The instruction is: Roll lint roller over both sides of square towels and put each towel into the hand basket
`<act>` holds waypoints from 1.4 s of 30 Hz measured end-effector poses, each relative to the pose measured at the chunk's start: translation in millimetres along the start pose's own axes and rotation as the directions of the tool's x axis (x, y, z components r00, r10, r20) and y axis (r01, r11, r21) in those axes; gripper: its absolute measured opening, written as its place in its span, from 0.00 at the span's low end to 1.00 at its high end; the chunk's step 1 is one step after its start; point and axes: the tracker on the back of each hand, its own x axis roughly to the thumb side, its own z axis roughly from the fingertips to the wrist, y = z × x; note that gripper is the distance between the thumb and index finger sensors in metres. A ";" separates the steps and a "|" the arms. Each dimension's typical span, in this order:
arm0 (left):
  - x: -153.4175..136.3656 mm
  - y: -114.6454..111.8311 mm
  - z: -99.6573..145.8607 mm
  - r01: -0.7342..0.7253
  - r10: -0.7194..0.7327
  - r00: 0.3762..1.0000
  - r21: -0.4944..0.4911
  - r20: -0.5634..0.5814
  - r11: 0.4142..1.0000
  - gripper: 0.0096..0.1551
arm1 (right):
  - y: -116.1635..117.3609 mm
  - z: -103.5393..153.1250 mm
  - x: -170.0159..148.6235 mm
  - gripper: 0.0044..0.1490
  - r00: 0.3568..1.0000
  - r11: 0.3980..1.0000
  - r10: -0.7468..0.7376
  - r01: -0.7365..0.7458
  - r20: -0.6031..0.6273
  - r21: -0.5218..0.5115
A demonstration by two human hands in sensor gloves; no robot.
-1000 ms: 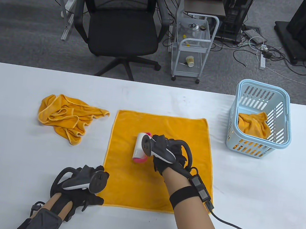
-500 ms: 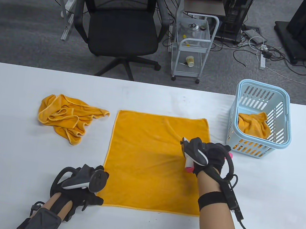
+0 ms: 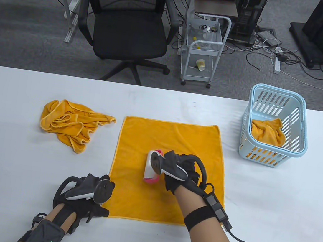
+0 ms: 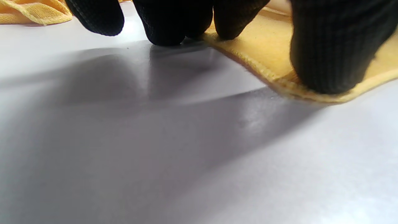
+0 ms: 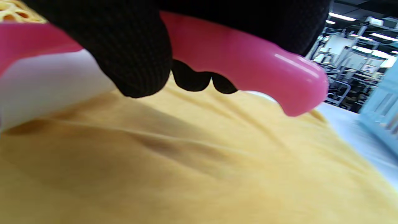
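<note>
Your right hand (image 3: 183, 171) is curled round the pink handle (image 5: 248, 62) of the lint roller (image 3: 151, 167), fingers wrapped fully about it; the white roll rests on the spread towel (image 3: 171, 140), a little toward 6 o'clock of the cloth's middle. Your left hand (image 3: 86, 194) holds nothing: its fingertips (image 4: 329, 62) press the towel's corner at 7 o'clock flat to the table (image 3: 11, 151), some fingers on cloth, some on bare tabletop.

Step in hand, as judged: rolling the upper face of the flat towel, with the left hand as anchor. Whether the underside has been rolled cannot be told.

Around the work: a crumpled towel (image 3: 69, 123) lies at 9 o'clock of the flat one, well apart and apparently waiting. The basket (image 3: 280, 98) stands at 2 o'clock and holds one bunched towel (image 3: 267, 132).

Next move, as judged: run each pass across the cloth while you keep the corner pinned so it does not ruck; faint ripples show near the roll. Then turn the towel over, or carry it to the basket if both faces are done.
</note>
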 end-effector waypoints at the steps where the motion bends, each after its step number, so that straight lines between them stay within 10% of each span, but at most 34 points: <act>1: -0.1 0.2 0.1 0.000 0.000 1.000 0.000 0.000 1.000 0.55 | 2.1 -0.3 2.0 0.38 1.000 1.000 0.021 -0.021 -0.001 -0.001; 17: 0.2 0.5 0.2 0.004 -0.004 1.000 0.001 0.001 1.000 0.55 | 38.5 39.5 -150.4 0.35 0.885 0.927 0.345 -0.268 -0.313 0.262; 31: 0.1 0.0 0.4 0.000 0.000 1.000 0.001 0.000 1.000 0.55 | -2.7 31.3 3.6 0.38 0.998 0.999 -0.035 0.034 0.053 0.019; 42: 0.0 0.2 0.6 0.000 0.000 1.000 0.002 -0.001 1.000 0.55 | 29.7 57.1 -97.4 0.36 0.971 0.976 0.170 -0.142 -0.166 0.167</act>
